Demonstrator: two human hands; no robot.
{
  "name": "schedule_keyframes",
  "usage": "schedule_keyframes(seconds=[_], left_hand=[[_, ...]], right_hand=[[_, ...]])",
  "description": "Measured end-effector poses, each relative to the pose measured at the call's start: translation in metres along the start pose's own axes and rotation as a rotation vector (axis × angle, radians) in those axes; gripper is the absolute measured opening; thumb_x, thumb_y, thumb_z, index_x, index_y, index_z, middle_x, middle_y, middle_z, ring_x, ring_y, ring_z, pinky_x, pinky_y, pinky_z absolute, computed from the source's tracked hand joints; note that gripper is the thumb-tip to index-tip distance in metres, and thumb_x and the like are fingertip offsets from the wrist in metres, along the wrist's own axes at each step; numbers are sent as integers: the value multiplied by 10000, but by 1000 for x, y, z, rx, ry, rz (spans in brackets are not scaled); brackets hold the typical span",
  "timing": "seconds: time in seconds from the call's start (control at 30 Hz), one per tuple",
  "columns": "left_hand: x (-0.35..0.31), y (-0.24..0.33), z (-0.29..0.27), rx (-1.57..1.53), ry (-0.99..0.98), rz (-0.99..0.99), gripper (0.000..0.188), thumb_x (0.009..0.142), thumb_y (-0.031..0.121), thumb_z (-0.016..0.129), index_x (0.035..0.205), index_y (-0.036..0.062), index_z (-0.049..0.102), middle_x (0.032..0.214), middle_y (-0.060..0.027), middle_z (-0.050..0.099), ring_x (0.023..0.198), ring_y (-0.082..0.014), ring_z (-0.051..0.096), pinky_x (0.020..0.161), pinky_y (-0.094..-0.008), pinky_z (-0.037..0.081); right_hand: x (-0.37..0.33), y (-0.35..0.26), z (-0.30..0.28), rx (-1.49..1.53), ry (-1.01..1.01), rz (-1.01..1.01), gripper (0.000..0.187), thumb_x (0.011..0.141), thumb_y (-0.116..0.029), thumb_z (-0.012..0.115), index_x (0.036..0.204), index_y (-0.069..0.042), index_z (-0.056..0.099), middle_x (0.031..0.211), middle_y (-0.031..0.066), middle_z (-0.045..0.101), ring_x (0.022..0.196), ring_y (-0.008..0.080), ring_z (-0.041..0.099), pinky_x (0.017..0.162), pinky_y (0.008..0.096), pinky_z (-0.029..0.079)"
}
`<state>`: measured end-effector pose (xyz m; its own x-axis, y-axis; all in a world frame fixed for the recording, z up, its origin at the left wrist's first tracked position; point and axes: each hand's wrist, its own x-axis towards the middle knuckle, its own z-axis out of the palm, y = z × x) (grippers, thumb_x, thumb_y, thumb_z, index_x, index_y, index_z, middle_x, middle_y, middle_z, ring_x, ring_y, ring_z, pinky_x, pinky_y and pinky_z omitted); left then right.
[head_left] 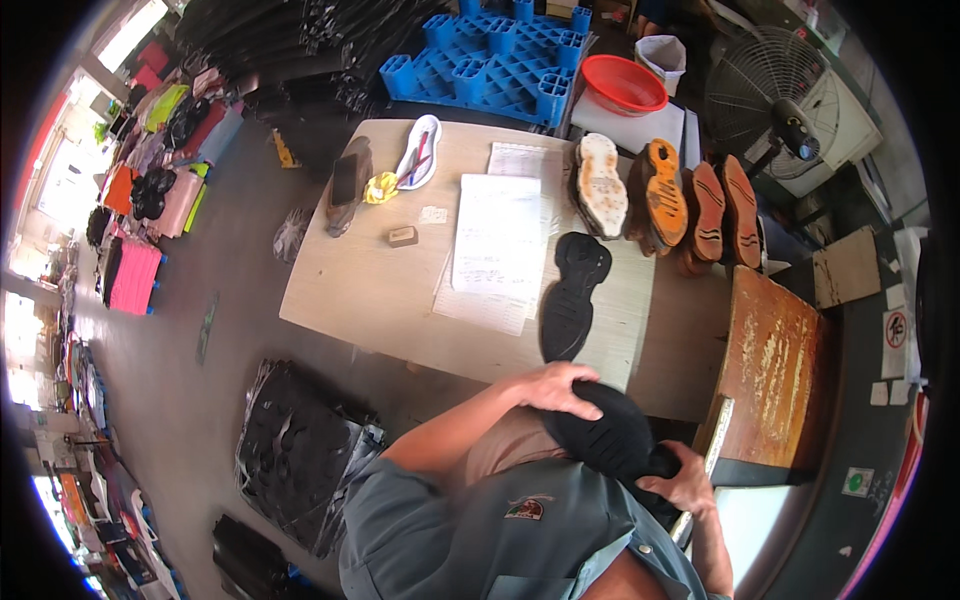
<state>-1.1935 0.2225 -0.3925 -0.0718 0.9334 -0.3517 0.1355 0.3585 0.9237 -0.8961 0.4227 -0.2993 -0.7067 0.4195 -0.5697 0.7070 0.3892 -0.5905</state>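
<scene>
A black shoe sole point(605, 432) is held close in front of my body at the table's near edge. My left hand point(562, 390) grips its far left end, with the thumb on top. At its other end my right hand point(682, 484) is closed round the narrower part, fingers partly hidden. Another black shoe sole point(574, 298) lies flat on the table point(370, 290) just beyond my left hand, beside handwritten sheets of paper point(497, 235).
At the table's back right stand soles in white point(602, 180), orange point(664, 190) and reddish brown point(707, 212). A phone point(345, 180), a white sole-shaped tray point(420, 150) and a small box point(402, 236) sit left. Beyond are a blue pallet point(490, 70), red basin point(625, 84) and fan point(775, 110).
</scene>
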Motion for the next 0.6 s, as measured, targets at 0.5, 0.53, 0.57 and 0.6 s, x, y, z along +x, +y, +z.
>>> schedule_keyframes(seconds=[0.5, 0.53, 0.57, 0.6], left_hand=[[-26, -64, 11, -1103, 801, -63, 426, 1024, 251, 771, 1342, -4, 650, 1283, -89, 681, 1227, -194, 628, 1058, -348, 511], [-19, -63, 2, -1091, 802, -109, 427, 1012, 255, 787, 1328, -1, 656, 1274, -83, 679, 1207, -190, 628, 1039, -342, 515], [-12, -61, -9, -1088, 809, -109, 429, 1000, 259, 803, 1315, 3, 662, 1264, -77, 678, 1187, -186, 629, 1021, -335, 519], [-5, -59, -21, -1100, 762, -122, 475, 985, 277, 822, 1339, 13, 647, 1248, -74, 673, 1156, -176, 627, 996, -328, 519]], right_hand=[[55, -54, 60, 130, -139, 35, 873, 773, -451, 919, 1401, 75, 614, 1222, 236, 744, 1165, 303, 721, 1043, 405, 537], [55, -54, 61, 130, -112, 49, 881, 769, -447, 919, 1406, 78, 611, 1225, 240, 742, 1168, 307, 721, 1047, 404, 536], [55, -54, 62, 137, -60, -12, 889, 766, -443, 920, 1412, 82, 607, 1228, 243, 741, 1172, 311, 720, 1052, 403, 536], [57, -54, 66, 155, -59, 57, 890, 769, -439, 920, 1416, 84, 605, 1230, 242, 742, 1177, 304, 718, 1054, 400, 536]])
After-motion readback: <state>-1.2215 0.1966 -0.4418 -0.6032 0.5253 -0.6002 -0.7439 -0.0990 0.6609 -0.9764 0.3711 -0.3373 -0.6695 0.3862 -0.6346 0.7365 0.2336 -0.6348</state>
